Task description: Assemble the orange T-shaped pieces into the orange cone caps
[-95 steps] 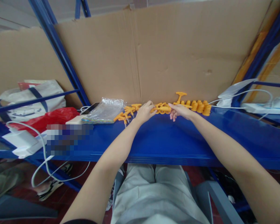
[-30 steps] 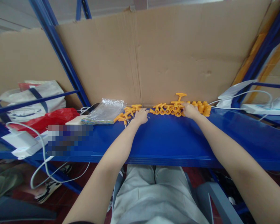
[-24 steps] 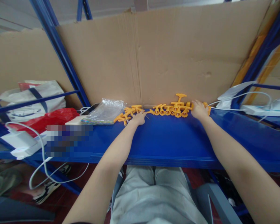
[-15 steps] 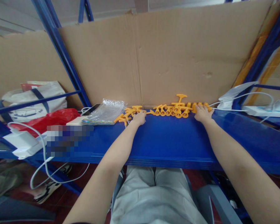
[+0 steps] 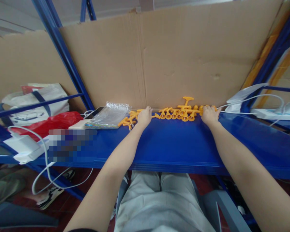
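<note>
Small orange plastic parts lie along the back of a blue metal shelf [image 5: 174, 145], against a cardboard sheet. My left hand [image 5: 144, 116] reaches into a loose pile of orange T-shaped pieces [image 5: 128, 120], its fingers curled down over one of them. To its right is a row of assembled orange pieces [image 5: 177, 113], and one taller T-piece [image 5: 187, 100] stands upright. My right hand [image 5: 209, 115] sits at the right end of that row, fingers bent over the orange caps [image 5: 201, 109], which it mostly hides.
A clear plastic bag [image 5: 109, 115] and a phone [image 5: 94, 112] lie left of the pile. Further left are a red bag [image 5: 54, 122], a white tote [image 5: 35, 103] and a white charger with cable [image 5: 21, 146]. A power strip [image 5: 270, 112] and white cables lie at the right.
My right hand let go of the assembled piece and moved right along the row to the caps. My left hand shifted left and back onto the loose T-pieces.
</note>
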Tool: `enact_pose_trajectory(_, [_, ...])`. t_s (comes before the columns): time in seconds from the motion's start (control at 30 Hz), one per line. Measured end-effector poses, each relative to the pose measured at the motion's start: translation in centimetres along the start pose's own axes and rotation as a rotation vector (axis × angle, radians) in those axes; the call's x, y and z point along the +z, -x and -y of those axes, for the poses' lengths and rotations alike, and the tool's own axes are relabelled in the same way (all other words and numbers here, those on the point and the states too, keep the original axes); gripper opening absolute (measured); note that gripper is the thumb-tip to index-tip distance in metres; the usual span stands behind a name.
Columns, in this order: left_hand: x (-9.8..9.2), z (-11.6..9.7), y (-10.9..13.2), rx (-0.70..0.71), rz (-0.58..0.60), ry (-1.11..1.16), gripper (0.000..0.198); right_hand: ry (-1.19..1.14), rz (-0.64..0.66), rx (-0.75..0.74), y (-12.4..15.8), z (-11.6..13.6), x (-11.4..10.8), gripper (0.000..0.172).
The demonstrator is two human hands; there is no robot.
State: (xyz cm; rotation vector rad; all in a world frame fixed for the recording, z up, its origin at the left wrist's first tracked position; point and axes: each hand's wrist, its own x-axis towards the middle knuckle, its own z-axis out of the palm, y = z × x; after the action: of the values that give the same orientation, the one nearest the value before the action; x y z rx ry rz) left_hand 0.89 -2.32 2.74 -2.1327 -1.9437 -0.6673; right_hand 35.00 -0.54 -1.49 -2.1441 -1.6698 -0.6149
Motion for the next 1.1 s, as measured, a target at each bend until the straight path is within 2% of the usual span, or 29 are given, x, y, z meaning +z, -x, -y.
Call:
enact_pose_trajectory(0.23, [0.5,0.1,0.0,0.013,-0.019,0.082,0.036,-0.017,-0.063,0.0,0.2,0.4,-1.1,0.043])
enact_pose_trajectory(0.43, [1.8,0.6,-0.4,0.074,0.1,0.068,0.024,-0.036,-0.043,0.017,-0.2,0.8,-1.5,0.043])
enact_pose_trajectory(0.57, [2.2,0.9,-0.5,0.133,0.199,0.007,0.022,-0.022,0.024,0.081,0.0,1.0,-1.9,0.046])
enact_pose_trajectory(0.7, [2.4,1.0,-0.5,0.148,0.206,-0.021,0.022,-0.014,0.132,0.145,0.0,0.8,-1.7,0.047])
enact_pose_trajectory(0.87, [2.1,0.6,-0.3,0.135,0.243,-0.054,0.019,-0.07,0.133,0.14,-0.6,0.2,-0.9,0.047])
enact_pose_trajectory(0.97, [1.9,0.5,-0.2,0.134,0.232,-0.051,0.021,-0.068,0.161,0.137,-0.8,0.1,-0.8,0.052])
enact_pose_trajectory(1.1, [2.1,0.6,-0.3,0.125,0.146,0.008,0.025,-0.063,0.232,0.132,-0.9,0.4,-1.1,0.054])
